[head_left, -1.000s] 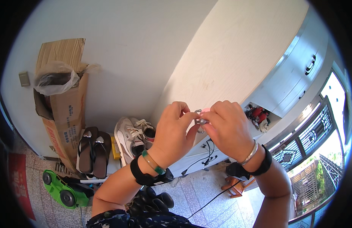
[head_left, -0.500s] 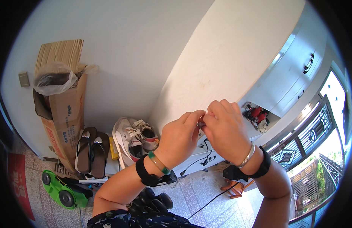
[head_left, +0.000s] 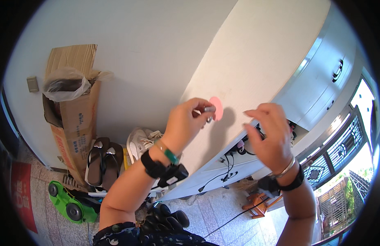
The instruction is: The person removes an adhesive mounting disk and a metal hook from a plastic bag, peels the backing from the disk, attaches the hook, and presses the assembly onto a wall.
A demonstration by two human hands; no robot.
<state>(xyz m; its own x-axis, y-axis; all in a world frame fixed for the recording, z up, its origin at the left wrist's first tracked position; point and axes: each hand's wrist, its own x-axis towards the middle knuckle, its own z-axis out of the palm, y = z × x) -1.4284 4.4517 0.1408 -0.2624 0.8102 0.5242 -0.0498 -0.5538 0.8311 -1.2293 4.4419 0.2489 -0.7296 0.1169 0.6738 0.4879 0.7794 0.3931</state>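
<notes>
pink round disc (head_left: 216, 108) with a small metal hook piece (head_left: 208, 110), looks like a stick-on hook, pinched in the left hand (head_left: 189, 121) fingertips, its grip closed on it, held right up against the cream cabinet side (head_left: 255, 69). right hand (head_left: 268, 137) hangs just beside it, fingers spread, holding nothing. flat face of the disc seems to face the panel, and the hook bit's long axis looks roughly level, though it's too small to be sure. risk i see: press it on crooked, or it slips from that fingertip pinch and drops to the sneakers (head_left: 141, 141) and cables (head_left: 223, 172) below.
</notes>
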